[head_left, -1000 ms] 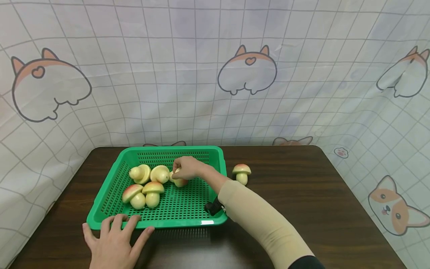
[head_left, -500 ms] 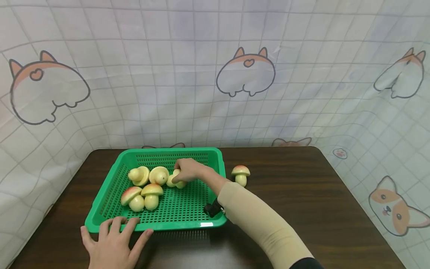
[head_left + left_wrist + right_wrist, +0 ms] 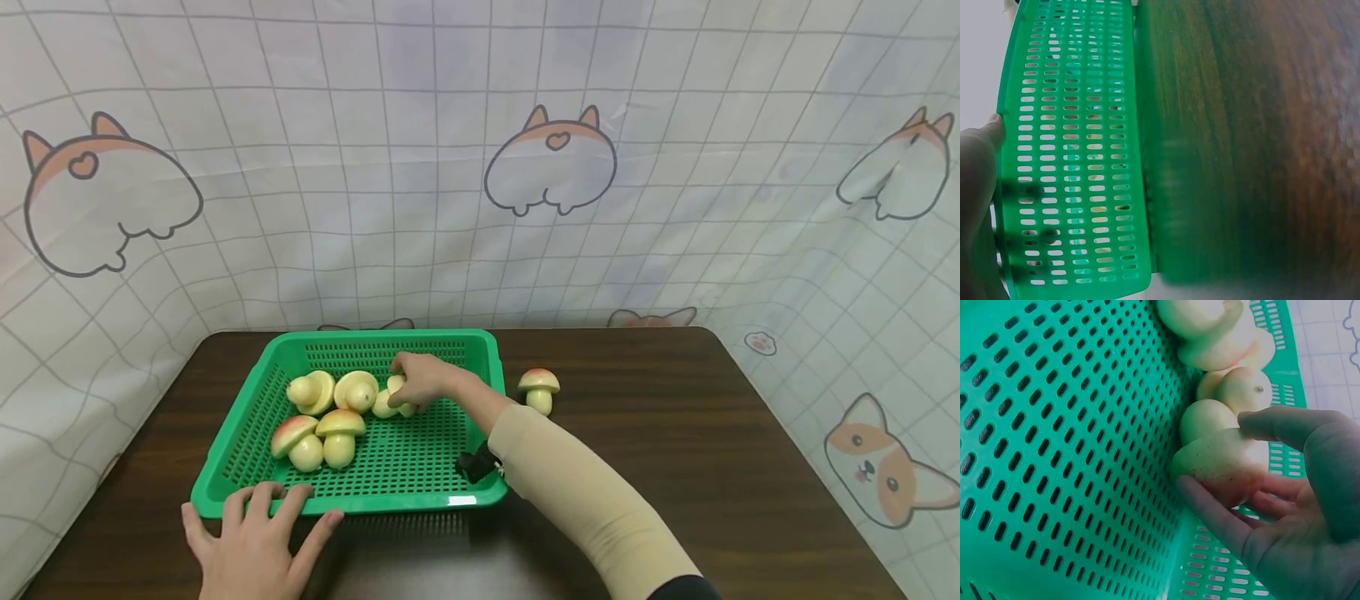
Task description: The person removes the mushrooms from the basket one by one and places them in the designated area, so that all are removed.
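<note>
A toy mushroom with a pale stem and a reddish cap lies in the green plastic basket, mostly hidden in the head view. My right hand holds it by the cap, thumb on one side and fingers on the other. Close to its stem is another mushroom, stem towards me. Further left are a mushroom on its cap and, nearer me, two tilted or upright ones, a red-topped mushroom and a yellowish mushroom. My left hand grips the basket's front rim, fingers hooked over it.
One more mushroom stands cap up on the dark wooden table, right of the basket. A white gridded cloth with cartoon dogs hangs behind and at the sides. A small black device sits on my right wrist.
The mushroom in my right hand has turned, so its red side no longer shows in the head view. My left hand stays on the rim.
</note>
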### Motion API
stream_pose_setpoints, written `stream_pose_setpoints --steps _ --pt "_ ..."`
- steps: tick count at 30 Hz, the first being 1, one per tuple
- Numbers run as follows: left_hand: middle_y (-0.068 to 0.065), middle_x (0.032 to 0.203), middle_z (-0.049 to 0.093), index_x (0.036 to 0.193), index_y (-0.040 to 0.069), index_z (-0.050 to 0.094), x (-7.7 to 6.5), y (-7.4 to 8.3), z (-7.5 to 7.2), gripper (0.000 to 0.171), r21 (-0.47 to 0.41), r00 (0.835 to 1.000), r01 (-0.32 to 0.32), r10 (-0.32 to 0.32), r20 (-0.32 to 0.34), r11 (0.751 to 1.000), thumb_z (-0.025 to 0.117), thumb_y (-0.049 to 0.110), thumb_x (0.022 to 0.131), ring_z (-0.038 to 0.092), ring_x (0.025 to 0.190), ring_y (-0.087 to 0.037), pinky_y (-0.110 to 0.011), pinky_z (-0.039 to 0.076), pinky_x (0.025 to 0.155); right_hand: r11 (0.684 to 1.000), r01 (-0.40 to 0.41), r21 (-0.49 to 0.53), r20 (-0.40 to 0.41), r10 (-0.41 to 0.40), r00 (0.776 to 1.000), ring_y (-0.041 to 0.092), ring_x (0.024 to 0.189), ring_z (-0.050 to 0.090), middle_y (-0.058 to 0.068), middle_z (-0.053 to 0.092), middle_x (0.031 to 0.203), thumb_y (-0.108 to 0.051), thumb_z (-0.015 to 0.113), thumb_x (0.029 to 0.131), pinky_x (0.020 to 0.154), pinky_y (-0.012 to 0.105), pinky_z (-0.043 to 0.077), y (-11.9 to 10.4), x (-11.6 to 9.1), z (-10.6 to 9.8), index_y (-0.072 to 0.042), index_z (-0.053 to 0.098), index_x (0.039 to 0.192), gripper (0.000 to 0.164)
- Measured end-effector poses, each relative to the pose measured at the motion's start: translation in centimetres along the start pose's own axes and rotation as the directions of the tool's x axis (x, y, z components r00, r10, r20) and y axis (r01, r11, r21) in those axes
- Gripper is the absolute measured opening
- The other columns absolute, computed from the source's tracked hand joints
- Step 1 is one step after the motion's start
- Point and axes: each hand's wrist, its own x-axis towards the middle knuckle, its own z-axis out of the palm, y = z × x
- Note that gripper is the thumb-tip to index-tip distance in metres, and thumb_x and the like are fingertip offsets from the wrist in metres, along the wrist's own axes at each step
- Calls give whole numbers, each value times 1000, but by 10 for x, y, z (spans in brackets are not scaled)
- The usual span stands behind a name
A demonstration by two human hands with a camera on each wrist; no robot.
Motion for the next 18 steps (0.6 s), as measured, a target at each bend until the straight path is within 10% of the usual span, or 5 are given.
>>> stream_pose_setpoints --steps 18 --pt "-17 103 65 105 16 72 -1 -1 4 56 -6 997 -24 24 -75 1000 61 70 91 53 108 -45 -88 5 100 999 46 -23 27 -45 999 17 87 63 10 58 119 -13 70 100 70 39 62 4 0 0 -12 70 130 30"
